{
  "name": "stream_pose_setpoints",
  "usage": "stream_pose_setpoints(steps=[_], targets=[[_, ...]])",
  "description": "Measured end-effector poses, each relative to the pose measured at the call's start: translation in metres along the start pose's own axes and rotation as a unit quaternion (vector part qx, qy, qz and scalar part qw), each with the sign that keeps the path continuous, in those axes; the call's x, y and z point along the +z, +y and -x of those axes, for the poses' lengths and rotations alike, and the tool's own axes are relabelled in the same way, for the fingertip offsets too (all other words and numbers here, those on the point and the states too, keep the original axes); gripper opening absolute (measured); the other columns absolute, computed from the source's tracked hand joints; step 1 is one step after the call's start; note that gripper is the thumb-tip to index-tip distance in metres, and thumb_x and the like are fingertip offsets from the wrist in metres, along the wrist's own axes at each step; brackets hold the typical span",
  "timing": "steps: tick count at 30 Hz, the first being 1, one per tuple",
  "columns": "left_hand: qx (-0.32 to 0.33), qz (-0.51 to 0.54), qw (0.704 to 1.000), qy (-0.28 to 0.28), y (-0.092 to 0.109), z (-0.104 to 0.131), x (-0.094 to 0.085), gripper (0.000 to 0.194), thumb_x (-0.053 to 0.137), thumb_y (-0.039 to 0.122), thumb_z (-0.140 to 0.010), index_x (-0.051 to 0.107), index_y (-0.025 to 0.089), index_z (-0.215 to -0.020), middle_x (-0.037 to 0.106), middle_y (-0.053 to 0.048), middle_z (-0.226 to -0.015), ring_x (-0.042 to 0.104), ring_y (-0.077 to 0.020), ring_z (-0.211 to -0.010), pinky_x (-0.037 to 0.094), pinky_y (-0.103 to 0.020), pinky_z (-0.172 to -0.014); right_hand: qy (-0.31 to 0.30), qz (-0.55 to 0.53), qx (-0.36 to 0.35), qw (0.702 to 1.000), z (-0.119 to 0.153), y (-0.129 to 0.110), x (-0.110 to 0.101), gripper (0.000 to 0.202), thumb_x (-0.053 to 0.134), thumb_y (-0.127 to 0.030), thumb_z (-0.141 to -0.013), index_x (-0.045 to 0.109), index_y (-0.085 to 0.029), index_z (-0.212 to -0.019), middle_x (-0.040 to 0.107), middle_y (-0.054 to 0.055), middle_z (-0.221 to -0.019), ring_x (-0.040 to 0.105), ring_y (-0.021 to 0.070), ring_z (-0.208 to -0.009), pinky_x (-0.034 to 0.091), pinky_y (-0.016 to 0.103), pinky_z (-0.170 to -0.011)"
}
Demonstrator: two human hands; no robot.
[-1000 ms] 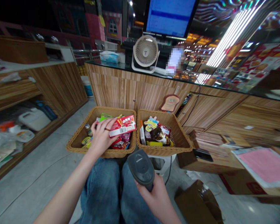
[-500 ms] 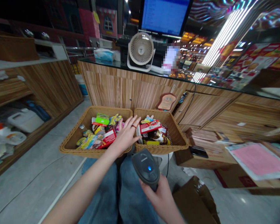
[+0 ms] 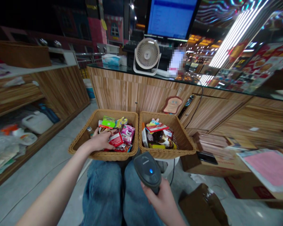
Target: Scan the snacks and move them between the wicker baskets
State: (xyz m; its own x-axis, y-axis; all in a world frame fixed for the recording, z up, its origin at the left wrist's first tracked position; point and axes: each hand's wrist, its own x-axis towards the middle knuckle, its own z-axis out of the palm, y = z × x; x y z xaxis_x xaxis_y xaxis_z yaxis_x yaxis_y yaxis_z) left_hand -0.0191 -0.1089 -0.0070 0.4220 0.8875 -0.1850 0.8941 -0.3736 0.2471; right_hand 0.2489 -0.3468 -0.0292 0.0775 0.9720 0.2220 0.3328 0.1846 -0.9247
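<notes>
Two wicker baskets stand side by side in front of my knees. My left hand [image 3: 102, 140] reaches into the left basket [image 3: 80, 147], over its colourful packets; its fingertips are partly hidden among them, so a grip cannot be made out. Beside it lie a red box [image 3: 116, 139], a pink packet [image 3: 127, 134] and a green packet [image 3: 108, 121]. The right basket [image 3: 182, 136] holds a red and white box [image 3: 157, 127] and a yellow packet [image 3: 157, 146]. My right hand [image 3: 159, 196] is wrapped round the handle of a dark scanner [image 3: 147, 169] with a blue light lit.
Behind the baskets is a wooden counter [image 3: 115, 91] with a fan [image 3: 147, 54] and a monitor [image 3: 172, 18]. Cardboard boxes [image 3: 193, 163] with a dark phone-like object [image 3: 207, 158] stand at the right. An open carton [image 3: 200, 207] is on the floor; shelves line the left.
My left hand has moved left, from between the baskets down into the left basket's packets. The view has shifted slightly. My right hand still holds the scanner.
</notes>
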Motion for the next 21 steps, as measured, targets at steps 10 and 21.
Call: stream_pose_setpoints(steps=[10,21], targets=[[0.038,0.064,0.983,0.170,0.040,-0.028,-0.010,0.091,0.075,0.058,-0.085,0.042,0.024,-0.162,0.060,-0.018,-0.157,0.054,-0.0386,-0.147,0.024,-0.061,-0.127,0.009,0.015,0.009,1.000,0.002,-0.003,-0.007,0.016,0.070,-0.035,-0.092,0.073,-0.020,-0.090,0.071,0.004,-0.068,0.073,0.0268,-0.074,0.059,0.031,-0.069],[-0.046,-0.042,0.993,0.100,0.020,-0.040,0.021,0.096,0.065,0.075,-0.085,0.048,0.015,-0.158,0.064,-0.030,-0.147,0.055,-0.0477,-0.143,0.032,-0.067,-0.118,0.007,0.015,-0.006,1.000,-0.001,-0.005,-0.003,0.015,0.070,-0.035,-0.093,0.075,-0.021,-0.093,0.071,0.004,-0.067,0.074,0.0272,-0.076,0.061,0.032,-0.069]])
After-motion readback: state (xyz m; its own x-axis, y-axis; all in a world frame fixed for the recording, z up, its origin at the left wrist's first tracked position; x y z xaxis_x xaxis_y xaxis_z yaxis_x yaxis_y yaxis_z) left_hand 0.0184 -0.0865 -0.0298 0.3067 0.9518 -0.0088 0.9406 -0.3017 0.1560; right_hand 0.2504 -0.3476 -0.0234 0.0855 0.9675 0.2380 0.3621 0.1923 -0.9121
